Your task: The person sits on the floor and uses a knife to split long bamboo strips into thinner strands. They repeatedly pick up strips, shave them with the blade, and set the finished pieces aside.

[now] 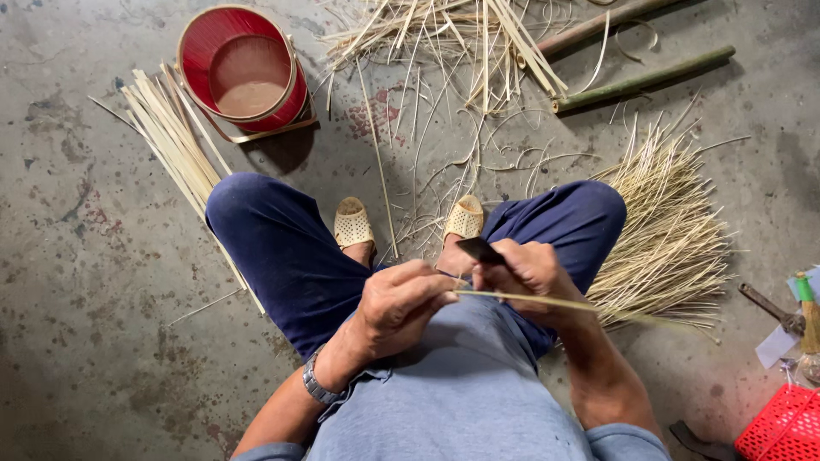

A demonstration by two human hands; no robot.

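Observation:
I look down at my lap, knees in dark blue trousers. My left hand (401, 303) pinches the near end of a thin pale bamboo strip (547, 301) that runs off to the right. My right hand (531, 273) grips a dark-bladed knife (480, 250), its blade pointing up-left, and rests against the strip beside my left fingers. A metal watch sits on my left wrist.
A red bucket (246, 70) with murky water stands at top left beside a bundle of flat bamboo slats (175, 141). Loose shavings (444, 43) and green bamboo poles (645, 78) lie ahead. A heap of thin splints (670, 230) is right; a red basket (781, 427) at bottom right.

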